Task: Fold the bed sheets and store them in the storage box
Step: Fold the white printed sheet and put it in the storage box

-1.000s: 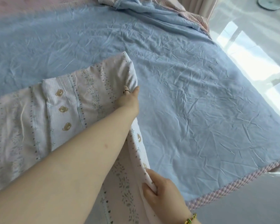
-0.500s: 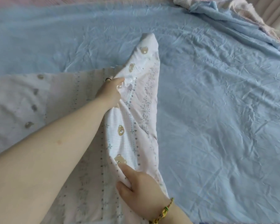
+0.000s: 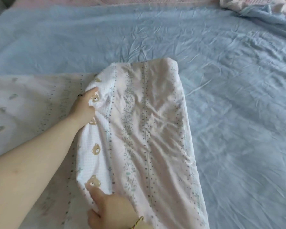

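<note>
On wrinkled blue bedspread (image 3: 221,104), patterned sheet (image 3: 147,129).

Soft daylight, brighter toward right, no hard shadows; whole frame slightly blurry, wide-angle bending at edges.

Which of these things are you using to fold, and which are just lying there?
Being used:
- teddy-bear sheet
- left hand, gripping its edge
- right hand, holding its near edge

Just lying there:
- blue bedspread
- crumpled bedding, far corner

Wrinkled blue bedspread (image 3: 221,80), crumpled bedding (image 3: 262,12) at far right corner
</note>
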`<state>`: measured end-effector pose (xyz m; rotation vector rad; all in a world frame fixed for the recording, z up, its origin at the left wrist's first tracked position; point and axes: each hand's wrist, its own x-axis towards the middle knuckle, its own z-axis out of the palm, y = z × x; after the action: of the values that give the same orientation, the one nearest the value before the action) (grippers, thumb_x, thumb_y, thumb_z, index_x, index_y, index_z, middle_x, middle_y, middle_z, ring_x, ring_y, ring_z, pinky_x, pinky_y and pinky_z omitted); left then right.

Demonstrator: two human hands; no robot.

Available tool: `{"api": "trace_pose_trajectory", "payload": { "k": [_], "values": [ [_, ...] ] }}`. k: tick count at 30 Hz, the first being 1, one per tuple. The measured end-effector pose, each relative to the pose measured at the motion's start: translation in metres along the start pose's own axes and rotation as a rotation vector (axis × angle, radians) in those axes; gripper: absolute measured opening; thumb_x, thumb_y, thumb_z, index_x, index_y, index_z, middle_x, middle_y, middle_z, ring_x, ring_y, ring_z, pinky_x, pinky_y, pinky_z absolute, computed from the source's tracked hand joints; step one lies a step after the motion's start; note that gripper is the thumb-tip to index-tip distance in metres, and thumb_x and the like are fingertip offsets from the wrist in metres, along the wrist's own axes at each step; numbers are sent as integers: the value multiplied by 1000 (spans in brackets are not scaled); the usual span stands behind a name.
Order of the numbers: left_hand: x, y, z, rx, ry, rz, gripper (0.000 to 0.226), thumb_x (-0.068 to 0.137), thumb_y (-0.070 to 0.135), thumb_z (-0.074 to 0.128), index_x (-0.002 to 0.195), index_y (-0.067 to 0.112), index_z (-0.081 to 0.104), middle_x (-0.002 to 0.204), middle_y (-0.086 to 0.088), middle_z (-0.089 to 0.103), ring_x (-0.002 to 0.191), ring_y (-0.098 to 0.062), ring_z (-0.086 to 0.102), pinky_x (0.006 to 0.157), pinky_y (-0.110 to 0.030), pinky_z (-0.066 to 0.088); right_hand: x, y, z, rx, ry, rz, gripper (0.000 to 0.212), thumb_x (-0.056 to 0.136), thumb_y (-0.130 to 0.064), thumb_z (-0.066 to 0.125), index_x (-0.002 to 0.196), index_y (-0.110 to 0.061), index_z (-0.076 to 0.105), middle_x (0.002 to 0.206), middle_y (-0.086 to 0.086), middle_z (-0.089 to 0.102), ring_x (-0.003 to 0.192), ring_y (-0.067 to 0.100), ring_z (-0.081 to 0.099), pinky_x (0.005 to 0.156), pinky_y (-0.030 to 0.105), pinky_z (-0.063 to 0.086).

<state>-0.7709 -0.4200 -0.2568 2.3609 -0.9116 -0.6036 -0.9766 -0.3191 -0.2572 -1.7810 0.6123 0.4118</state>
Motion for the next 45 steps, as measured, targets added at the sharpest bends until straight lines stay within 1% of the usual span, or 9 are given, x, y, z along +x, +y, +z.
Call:
{"api": "trace_pose_trajectory", "payload": {
  "k": [5, 8, 11, 15, 21, 26, 33, 37, 45],
  "values": [
    [14, -57, 5, -122, -114, -128, 68, 86, -11, 39, 145, 22, 26, 152, -7, 27, 112, -30, 49, 72, -21, 41, 24, 21, 16, -110, 86, 44, 56, 84, -48, 48, 135, -47, 25, 113, 9, 63, 117, 23, 52, 96, 33, 41],
    [29, -65, 10, -278, -138, -219, 70, 83, 27, 61, 144, 21, 28, 147, -3, 36, 129, -25, 42, 107, -37, 34, 12, 31, -18, -176, 744, -147, 32, 83, -34, 48, 115, -35, 49, 87, -8, 68, 91, 8, 57, 82, 23, 47],
    [50, -58, 12, -326, -119, -271, 60, 87, 46, 53, 136, 14, 41, 138, -3, 46, 125, -25, 45, 105, -34, 34, 2, 74, -52, -281, 1297, 56, 32, 80, -34, 45, 110, -27, 52, 103, 2, 68, 104, 16, 52, 93, 31, 41],
    [87, -37, 7, -587, -192, -453, 78, 68, 74, 52, 120, 17, 58, 124, -2, 59, 112, -22, 56, 104, -37, 39, -2, 101, -88, -264, 972, 604, 60, 94, -48, 29, 147, -26, 11, 157, 5, 1, 145, 24, 0, 116, 41, -2],
    [111, -18, 23, -455, 22, -151, 36, 88, 8, 58, 123, 5, 54, 99, -2, 57, 72, -11, 50, 52, -6, 40, 18, 118, -79, -350, 856, 642, 82, 58, -61, -18, 137, -38, -19, 144, -14, -28, 142, 17, -18, 87, 21, -42],
    [114, -45, 19, -466, 220, -197, 28, 84, -6, 52, 109, 4, 56, 99, -12, 61, 61, -9, 56, 58, -19, 45, 17, 121, -79, -325, 856, 634, 73, 58, -64, -16, 127, -40, -19, 134, -16, -33, 137, 9, -21, 89, 20, -41],
    [111, -57, 15, -553, -65, -261, 25, 91, 20, 55, 113, 8, 57, 92, -6, 62, 79, -21, 58, 74, -30, 48, 22, 121, -85, -375, 740, 700, 60, 91, -58, 8, 141, -37, -18, 147, -10, -31, 140, 18, -24, 82, 21, -43],
    [69, -64, 16, -633, -165, -368, 34, 87, 25, 61, 117, 10, 55, 102, -7, 62, 99, -26, 58, 90, -39, 47, 23, 117, -89, -350, 675, 738, 62, 96, -48, 19, 145, -31, -15, 151, -2, -29, 140, 19, -25, 103, 33, -31],
    [-46, -87, 12, -668, -308, -485, 10, 84, 15, 63, 94, 17, 61, 85, -1, 69, 82, -16, 62, 69, -29, 47, 21, 121, -89, -287, 666, 719, 61, 97, -47, 19, 146, -30, -13, 151, -1, -29, 141, 21, -23, 112, 41, -18]
  ]
}}
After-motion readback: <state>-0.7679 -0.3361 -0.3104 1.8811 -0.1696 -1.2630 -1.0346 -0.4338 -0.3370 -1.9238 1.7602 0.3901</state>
